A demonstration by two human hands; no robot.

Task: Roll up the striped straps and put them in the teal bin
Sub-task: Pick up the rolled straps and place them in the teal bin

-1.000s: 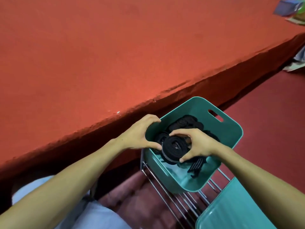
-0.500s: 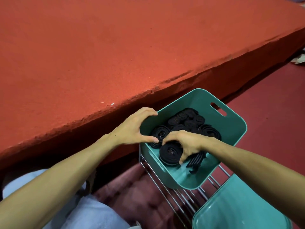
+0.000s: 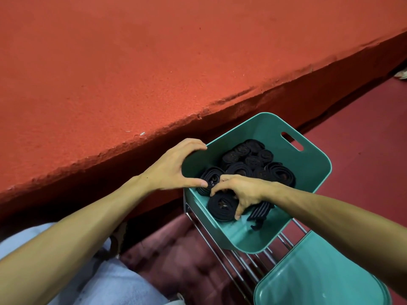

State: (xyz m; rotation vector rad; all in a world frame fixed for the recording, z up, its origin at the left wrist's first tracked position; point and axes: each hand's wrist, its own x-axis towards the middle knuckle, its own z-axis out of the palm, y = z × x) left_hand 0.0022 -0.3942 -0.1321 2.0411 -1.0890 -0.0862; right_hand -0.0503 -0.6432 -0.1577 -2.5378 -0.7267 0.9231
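Nearest you, your right hand point(image 3: 240, 190) has dropped since a second ago. Then it held the dark, tightly wound strap coil point(image 3: 221, 208) up on edge above the others. Now the coil lies flat on the floor of the teal plastic bin point(image 3: 317, 150), at its near end, and your fingers are still curled over it with the thumb against its near edge. Your left hand point(image 3: 174, 170) has not shifted: it still grips the bin's left corner rim, thumb inside and fingers over the top.

Your right wrist covers part of a dark strap with pale stripes point(image 3: 259, 213), which seems to lie loose rather than wound. The other rolled straps point(image 3: 248, 159) fill the far half of the bin, too dark for their stripes to be made out. At the lower right the frame edge cuts off a second teal plastic container point(image 3: 319, 271), and at the lower left the pale blue trousers point(image 3: 105, 282).

The bin is smooth, with rounded corners and a slot handle, and it sits tilted on a chrome wire rack point(image 3: 242, 267). Beyond it runs the wide table covered in rough orange-red felt point(image 3: 132, 62), frayed along its edge.
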